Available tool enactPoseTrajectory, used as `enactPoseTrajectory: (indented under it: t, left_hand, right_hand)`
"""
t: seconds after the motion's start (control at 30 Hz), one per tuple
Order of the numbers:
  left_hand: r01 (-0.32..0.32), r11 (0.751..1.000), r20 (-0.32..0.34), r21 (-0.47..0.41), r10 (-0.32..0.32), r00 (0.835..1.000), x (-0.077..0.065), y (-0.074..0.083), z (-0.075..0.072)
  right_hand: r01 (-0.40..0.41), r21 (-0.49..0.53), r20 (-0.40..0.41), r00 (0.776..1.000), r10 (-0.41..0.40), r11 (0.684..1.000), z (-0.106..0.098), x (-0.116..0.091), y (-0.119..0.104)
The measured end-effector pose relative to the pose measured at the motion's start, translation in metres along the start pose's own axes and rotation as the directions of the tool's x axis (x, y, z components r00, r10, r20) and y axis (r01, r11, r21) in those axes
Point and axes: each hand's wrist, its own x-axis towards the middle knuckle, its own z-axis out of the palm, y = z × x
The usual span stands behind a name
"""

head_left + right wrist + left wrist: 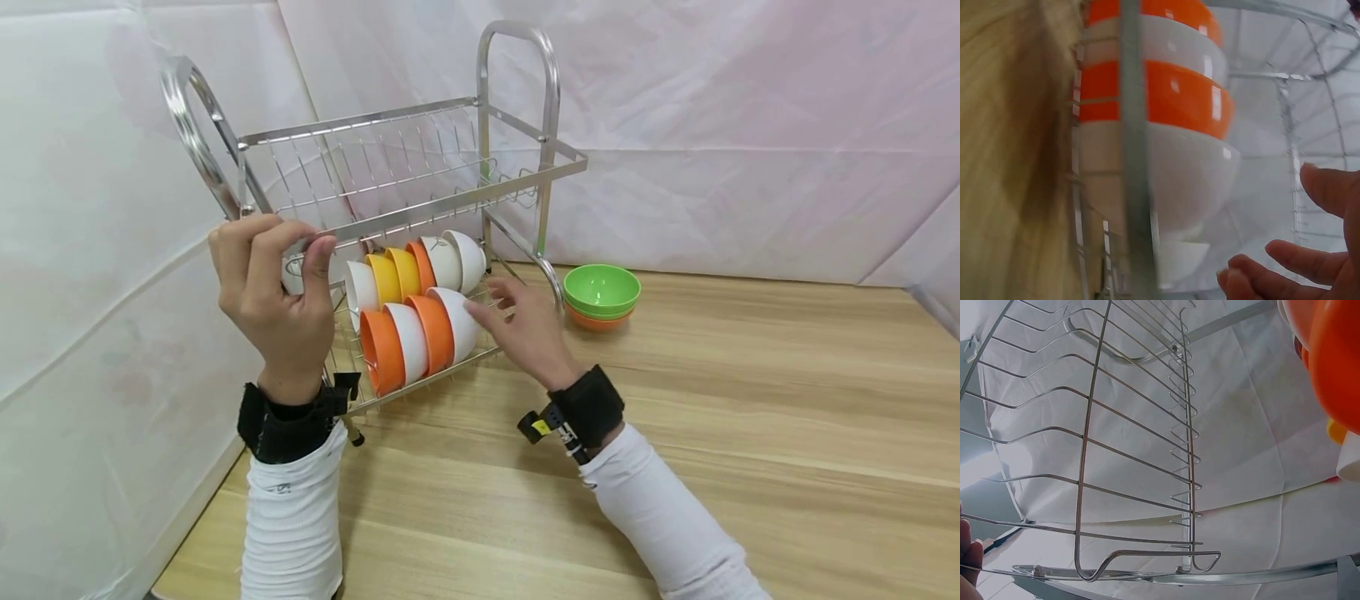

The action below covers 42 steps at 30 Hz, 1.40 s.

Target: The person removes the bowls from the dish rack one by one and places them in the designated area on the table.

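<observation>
My left hand grips the front rail of a two-tier metal dish rack near its upper left corner. From below, the left wrist view shows the upper wire shelf, with a few fingertips at the left edge. On the lower shelf, white, yellow and orange bowls stand on edge in two rows. Close to the white bowl at the right end of the front row is my right hand, its fingers loosely bent. The right wrist view shows a gap between those fingers and the white bowl.
Right of the rack, green bowls are stacked on an orange bowl on the wooden table. Pale cloth hangs behind and to the left. One rack foot stands near the left forearm.
</observation>
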Motion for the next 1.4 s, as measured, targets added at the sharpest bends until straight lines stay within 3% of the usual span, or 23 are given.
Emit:
enactPoseTrajectory:
  t: [0.2, 0.5, 1.0, 1.4]
  left_hand:
    - [-0.004, 1.0, 0.0, 0.001, 0.004, 1.0, 0.0, 0.001, 0.001]
    - [-0.001, 1.0, 0.005, 0.008, 0.001, 1.0, -0.001, -0.001, 0.0]
    - [0.007, 1.0, -0.023, -0.017, -0.008, 1.0, 0.001, 0.003, 0.004]
    - [0.005, 1.0, -0.018, -0.002, -0.005, 1.0, 0.0, 0.001, 0.002]
  right_hand:
    - [0.004, -0.076, 0.115, 0.993, 0.005, 0.997, 0.023, -0.002, 0.003]
    - [-0.02, -0.083, 0.167, 0.985, 0.033, 0.996, 0.035, -0.005, 0.004]
    - [-0.035, -0.134, 0.116, 0.992, 0.051, 0.99, 0.032, -0.005, 0.004]
    - [-0.062, -0.15, 0.023, 0.998, 0.066, 0.987, 0.008, 0.001, -0.001]
